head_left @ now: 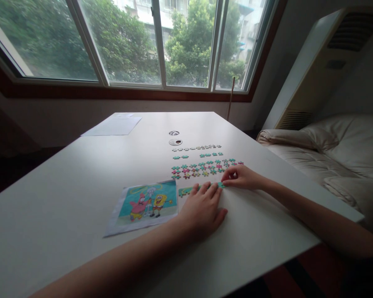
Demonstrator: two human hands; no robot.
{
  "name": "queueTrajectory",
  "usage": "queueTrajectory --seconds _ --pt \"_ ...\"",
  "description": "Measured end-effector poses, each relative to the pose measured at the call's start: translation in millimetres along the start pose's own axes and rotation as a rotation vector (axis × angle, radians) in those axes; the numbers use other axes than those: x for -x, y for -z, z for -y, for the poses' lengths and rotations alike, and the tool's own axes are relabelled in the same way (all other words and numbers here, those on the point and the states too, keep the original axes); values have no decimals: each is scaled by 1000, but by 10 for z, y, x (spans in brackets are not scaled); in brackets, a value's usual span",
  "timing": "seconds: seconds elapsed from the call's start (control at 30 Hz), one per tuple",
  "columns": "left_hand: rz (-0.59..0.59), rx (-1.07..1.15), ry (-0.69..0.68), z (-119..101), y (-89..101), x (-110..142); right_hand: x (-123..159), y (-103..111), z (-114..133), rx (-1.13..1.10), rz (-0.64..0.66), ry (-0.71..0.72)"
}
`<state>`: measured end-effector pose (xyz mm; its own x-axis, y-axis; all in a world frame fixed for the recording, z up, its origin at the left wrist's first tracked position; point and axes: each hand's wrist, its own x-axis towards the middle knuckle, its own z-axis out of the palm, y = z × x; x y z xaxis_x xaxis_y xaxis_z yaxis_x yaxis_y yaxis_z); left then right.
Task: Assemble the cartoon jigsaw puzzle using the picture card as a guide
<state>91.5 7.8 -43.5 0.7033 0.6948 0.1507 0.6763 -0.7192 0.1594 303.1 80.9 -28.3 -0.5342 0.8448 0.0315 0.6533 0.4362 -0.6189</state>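
Observation:
My left hand [202, 207] lies flat with its fingers spread over a strip of joined jigsaw puzzle pieces [184, 192], covering much of it. At the strip's right end, my right hand [244, 176] pinches a green puzzle piece [222, 185] between thumb and fingertips. Beyond both hands, loose puzzle pieces [202, 165] in green, pink and yellow are laid out in rows. A printed reference picture [149, 203] of cartoon figures rests to the left of the strip.
Farther back on the white table [65, 198] are two small round objects [175, 142] and a row of pale pieces [192, 148]. Sheets of paper [113, 125] lie at the far left corner. A cream sofa [329, 153] stands along the right side, below a window wall.

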Motion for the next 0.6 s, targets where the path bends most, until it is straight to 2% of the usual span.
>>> queueTrajectory --seconds 0.33,0.6 --pt "9 5 0 5 -7 -8 -52 -37 -79 -109 38 -80" --pt "22 15 7 25 -13 -17 -73 17 -37 -123 68 -114"
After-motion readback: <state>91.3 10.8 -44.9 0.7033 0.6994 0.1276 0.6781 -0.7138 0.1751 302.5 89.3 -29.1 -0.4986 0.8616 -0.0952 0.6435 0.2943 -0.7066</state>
